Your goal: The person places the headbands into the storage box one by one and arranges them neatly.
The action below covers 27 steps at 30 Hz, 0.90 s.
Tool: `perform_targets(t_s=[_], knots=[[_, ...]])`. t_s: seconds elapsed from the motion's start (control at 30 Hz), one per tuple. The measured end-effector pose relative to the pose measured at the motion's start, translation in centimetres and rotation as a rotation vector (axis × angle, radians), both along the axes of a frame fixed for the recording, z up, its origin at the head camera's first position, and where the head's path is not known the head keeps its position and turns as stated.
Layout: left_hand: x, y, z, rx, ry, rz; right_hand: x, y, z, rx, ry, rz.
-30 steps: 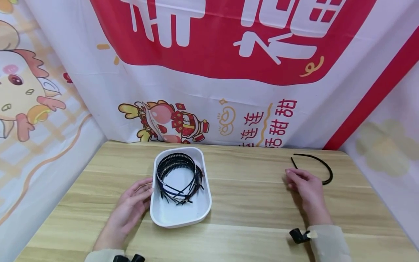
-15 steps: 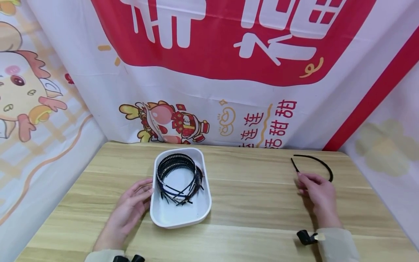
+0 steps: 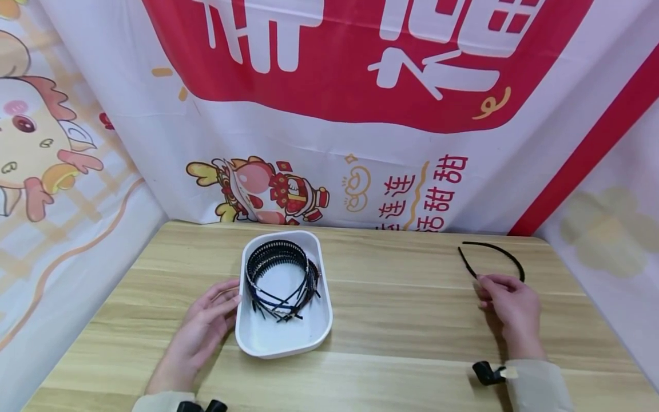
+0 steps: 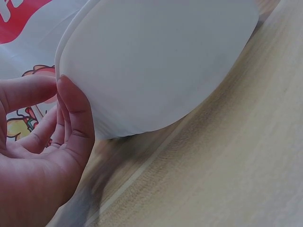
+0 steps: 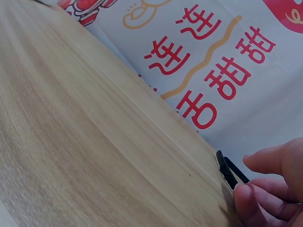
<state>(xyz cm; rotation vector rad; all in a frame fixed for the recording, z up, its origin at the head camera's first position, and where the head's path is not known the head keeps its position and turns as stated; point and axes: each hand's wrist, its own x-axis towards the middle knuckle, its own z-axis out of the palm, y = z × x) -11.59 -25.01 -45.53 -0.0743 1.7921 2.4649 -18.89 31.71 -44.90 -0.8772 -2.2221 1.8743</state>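
A white plastic bin [image 3: 284,343] stands on the left half of the table. Inside it is a bundle of dark headbands [image 3: 278,252], several of them toothed. At the bin's left side is my left hand [image 3: 203,320], its fingers and thumb touching the outer wall. In the left wrist view, the thumb lies against the white wall near the rim. A single black headband [image 3: 496,248] lies on the right part of the table. My right hand [image 3: 509,303] is at its near side, fingertips by one arm. The right wrist view shows index finger and thumb apart; firm contact is unclear.
The wood-grain table [image 3: 391,320] extends between the bin and the right hand. A printed fabric backdrop [image 3: 334,137] hangs along the back edge, with more fabric at both sides. Small black cameras [image 3: 486,373] are worn on the wrists.
My right hand has moved right and slightly nearer along the black headband's arm, while the headband stays almost in place. The left hand and the bin have not moved.
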Motion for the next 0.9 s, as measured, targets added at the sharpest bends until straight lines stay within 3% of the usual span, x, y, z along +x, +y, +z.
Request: perform_targets(t_s=[0.23,0.6,0.9], knots=[[-0.12,-0.08,-0.03,0.007,-0.004,-0.001,0.17,-0.08,-0.08,0.128,-0.037,0.045],[-0.24,0.0,0.05,0.003,-0.013,0.0,-0.12,0.15,-0.32,0.039,0.022,-0.014],[-0.26,0.02,0.16,-0.014,-0.023,0.001,-0.23,0.26,-0.43,0.094,-0.009,0.028]])
